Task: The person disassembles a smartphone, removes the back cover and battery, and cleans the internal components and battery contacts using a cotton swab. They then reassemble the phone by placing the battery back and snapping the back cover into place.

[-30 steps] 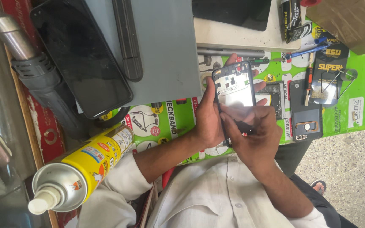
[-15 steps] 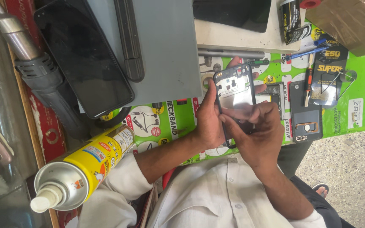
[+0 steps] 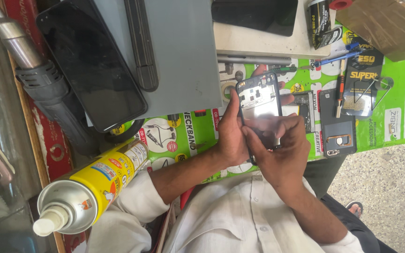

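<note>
My left hand (image 3: 230,136) grips the left edge of a black phone frame (image 3: 258,96), opened up with its silver inner plate showing, held upright above the green printed mat (image 3: 188,133). My right hand (image 3: 282,152) covers the frame's lower end, its fingers pinched on a small tool (image 3: 276,142) pressed against the inside of the frame. Most of the tool is hidden by the fingers. White shirt sleeves cover both arms.
A yellow spray can (image 3: 90,187) lies at the lower left beside a heat gun (image 3: 48,89). A black phone (image 3: 92,65) rests on a grey pad (image 3: 183,56). To the right are a dark phone case (image 3: 336,129), screwdrivers (image 3: 339,91) and a cardboard box (image 3: 385,23).
My right hand has slid up over the frame's lower end, hiding more of the tool. My left hand keeps its hold on the frame.
</note>
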